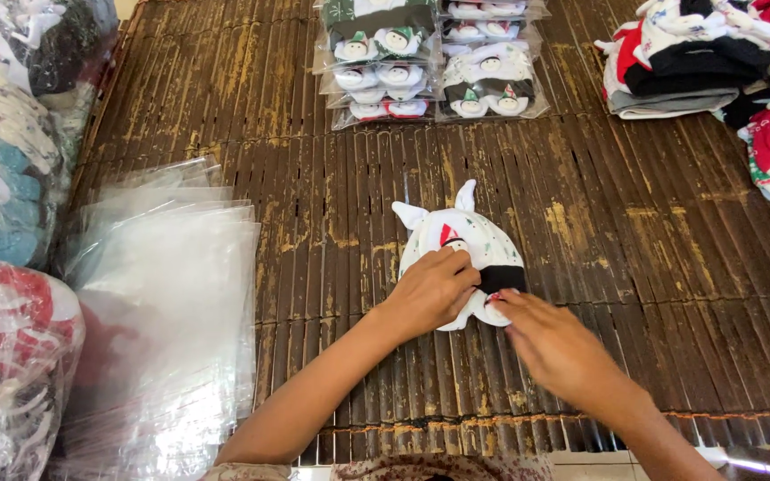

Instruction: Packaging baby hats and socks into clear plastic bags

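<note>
Two hands press on a small white cap lying on a slatted bamboo mat.

The left hand (431, 289) lies flat on the white cap (465, 245), fingers spread over its patch; the right hand (556, 346) touches its black band at the lower edge, seemingly pinching it, though the view is unclear. Clear plastic bags (167, 285) lie stacked at the left, bagged caps (430, 62) beyond, and folded clothes (697, 58) at the right on the mat (314, 178).

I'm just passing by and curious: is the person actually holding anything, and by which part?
Both hands press a small white knitted hat flat on the slatted mat: the left hand on its middle, the right hand at its black lower edge. Nothing is lifted.
</note>
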